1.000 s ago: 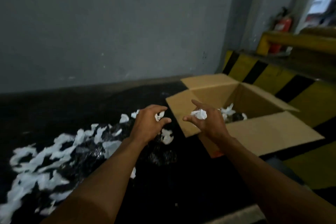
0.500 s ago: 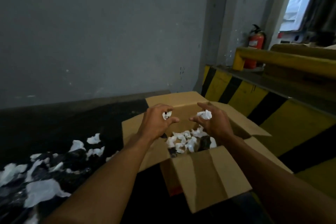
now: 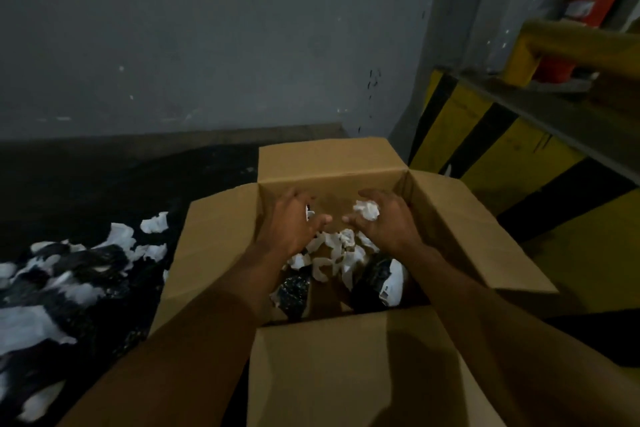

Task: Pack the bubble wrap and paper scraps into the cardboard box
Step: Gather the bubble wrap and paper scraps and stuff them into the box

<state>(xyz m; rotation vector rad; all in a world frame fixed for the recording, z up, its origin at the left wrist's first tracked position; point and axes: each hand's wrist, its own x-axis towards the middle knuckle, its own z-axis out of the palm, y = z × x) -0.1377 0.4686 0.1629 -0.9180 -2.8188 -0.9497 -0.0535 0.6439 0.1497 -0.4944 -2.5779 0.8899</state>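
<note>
An open cardboard box point(image 3: 346, 374) stands on the dark floor with all its flaps spread. Inside lie white paper scraps point(image 3: 337, 251) on top of black bubble wrap point(image 3: 375, 276). Both my hands hover over the box's opening. My left hand point(image 3: 289, 222) is curled around a small white paper scrap that barely shows between its fingers. My right hand point(image 3: 384, 222) grips a crumpled white paper scrap point(image 3: 366, 210). More white paper scraps point(image 3: 117, 239) and black bubble wrap point(image 3: 79, 263) lie scattered on the floor to the left of the box.
A grey wall point(image 3: 207, 38) stands close behind the box. To the right runs a yellow-and-black striped kerb point(image 3: 485, 149) with a yellow rail point(image 3: 571, 42) above it. A red fire extinguisher point(image 3: 588, 7) hangs at the upper right.
Both hands have travelled from the floor pile on the left to above the box opening, each carrying paper. My view has followed to the right and down onto the box.
</note>
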